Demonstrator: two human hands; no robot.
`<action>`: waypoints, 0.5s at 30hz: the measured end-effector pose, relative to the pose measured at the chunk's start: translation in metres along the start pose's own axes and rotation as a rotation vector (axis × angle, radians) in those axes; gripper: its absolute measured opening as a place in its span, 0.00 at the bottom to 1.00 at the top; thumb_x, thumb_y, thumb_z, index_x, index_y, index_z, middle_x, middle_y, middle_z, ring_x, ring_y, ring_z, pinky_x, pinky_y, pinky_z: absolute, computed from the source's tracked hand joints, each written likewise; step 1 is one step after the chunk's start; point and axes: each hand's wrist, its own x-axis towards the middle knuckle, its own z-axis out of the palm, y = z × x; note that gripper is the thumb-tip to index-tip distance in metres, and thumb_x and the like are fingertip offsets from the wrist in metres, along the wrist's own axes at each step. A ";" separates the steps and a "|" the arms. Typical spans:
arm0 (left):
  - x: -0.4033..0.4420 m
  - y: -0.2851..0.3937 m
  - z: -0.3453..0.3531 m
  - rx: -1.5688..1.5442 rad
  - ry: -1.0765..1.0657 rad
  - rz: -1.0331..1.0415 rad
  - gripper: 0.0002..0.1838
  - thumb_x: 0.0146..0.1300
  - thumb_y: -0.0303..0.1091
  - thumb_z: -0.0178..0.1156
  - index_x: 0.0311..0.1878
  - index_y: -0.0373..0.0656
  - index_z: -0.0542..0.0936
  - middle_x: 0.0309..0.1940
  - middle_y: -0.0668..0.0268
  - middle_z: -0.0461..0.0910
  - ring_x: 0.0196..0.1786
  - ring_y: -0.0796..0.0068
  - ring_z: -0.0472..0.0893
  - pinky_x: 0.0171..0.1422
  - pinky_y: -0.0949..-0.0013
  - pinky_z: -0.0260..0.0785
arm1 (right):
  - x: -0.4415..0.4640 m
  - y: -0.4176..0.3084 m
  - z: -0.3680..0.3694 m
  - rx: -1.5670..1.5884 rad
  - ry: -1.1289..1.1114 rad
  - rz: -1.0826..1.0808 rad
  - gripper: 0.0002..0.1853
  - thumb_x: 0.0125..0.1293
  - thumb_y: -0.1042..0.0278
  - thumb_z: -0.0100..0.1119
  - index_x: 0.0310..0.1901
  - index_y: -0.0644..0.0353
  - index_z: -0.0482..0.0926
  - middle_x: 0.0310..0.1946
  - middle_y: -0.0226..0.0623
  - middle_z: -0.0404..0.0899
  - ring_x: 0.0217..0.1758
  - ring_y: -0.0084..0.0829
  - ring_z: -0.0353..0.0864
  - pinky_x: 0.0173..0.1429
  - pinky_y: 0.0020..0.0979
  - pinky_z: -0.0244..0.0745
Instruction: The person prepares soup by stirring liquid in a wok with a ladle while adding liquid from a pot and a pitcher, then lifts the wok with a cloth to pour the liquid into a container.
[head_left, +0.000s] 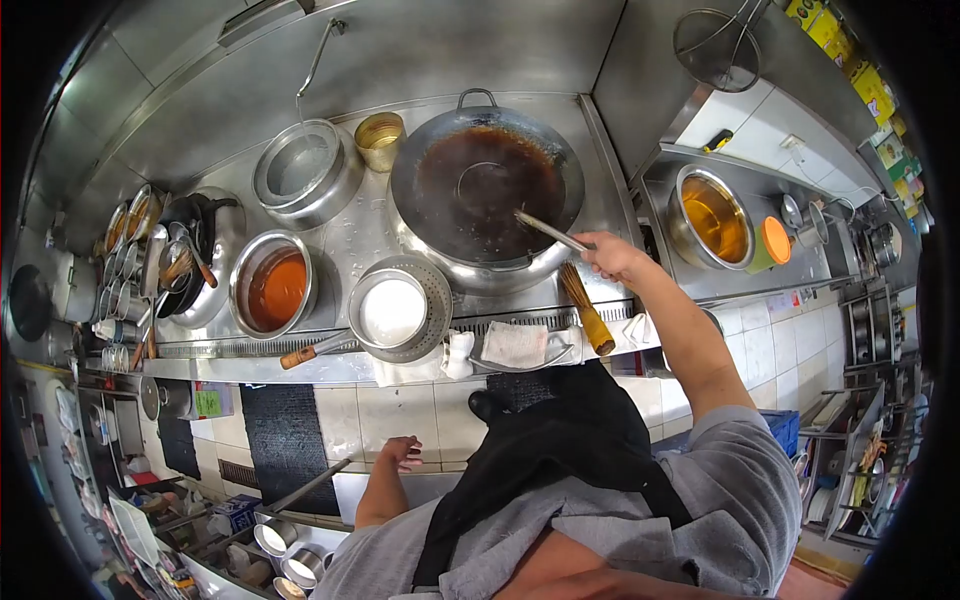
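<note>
My right hand is closed around the handle of a ladle, which reaches down into a large wok. Dark brown liquid fills the wok, and a round outline shows at its surface where the ladle's head seems to sit, mostly hidden. My left hand hangs low beside my apron, away from the counter, holding nothing, its fingers loosely apart. Just below my right hand, a bamboo wok brush lies at the counter's front edge. A folded cloth rests to the left of the brush.
Left of the wok stand a perforated strainer with a white-filled container, a pot of orange-red sauce, a lidded pot and a brass-coloured can. On the right counter are a pot of amber liquid and an orange-topped container.
</note>
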 end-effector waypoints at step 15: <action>-0.046 0.052 0.069 -0.165 0.133 0.188 0.22 0.73 0.53 0.52 0.58 0.49 0.81 0.57 0.64 0.82 0.48 0.61 0.87 0.51 0.52 0.73 | -0.034 -0.061 -0.181 -0.535 0.827 -0.636 0.30 0.72 0.59 0.58 0.73 0.22 0.65 0.53 0.45 0.84 0.55 0.52 0.82 0.58 0.50 0.77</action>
